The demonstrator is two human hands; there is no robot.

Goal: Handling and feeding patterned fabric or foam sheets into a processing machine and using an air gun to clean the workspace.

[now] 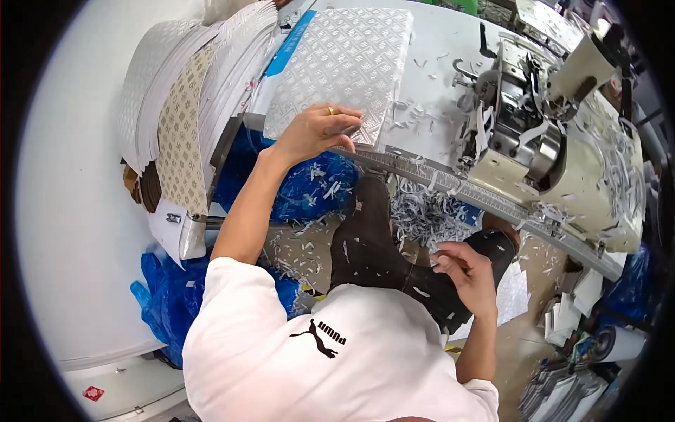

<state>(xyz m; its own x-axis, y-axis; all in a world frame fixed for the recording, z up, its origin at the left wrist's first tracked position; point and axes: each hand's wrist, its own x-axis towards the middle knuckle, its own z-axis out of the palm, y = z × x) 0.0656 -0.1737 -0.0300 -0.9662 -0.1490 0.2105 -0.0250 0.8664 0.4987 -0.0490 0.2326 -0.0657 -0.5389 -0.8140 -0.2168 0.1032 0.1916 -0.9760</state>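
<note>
My left hand point(316, 132), with a ring on one finger, is at the near edge of a stack of silvery patterned sheets point(341, 67) on the white table. Its fingers are bent toward the thumb; a small greyish bit shows between them, too unclear to name. Over my right thigh hangs my right hand point(467, 276), apart from the table. Its fingertips are drawn together at the thumb, and whatever they may hold is too small to make out.
A cream-coloured machine point(520, 133) with metal parts stands at the table's right, strewn with paper strips. A metal ruler point(450, 184) runs along the near edge. Bent sheets point(186, 105) hang at the left. Blue plastic bags point(295, 190) and shredded strips point(429, 211) lie below.
</note>
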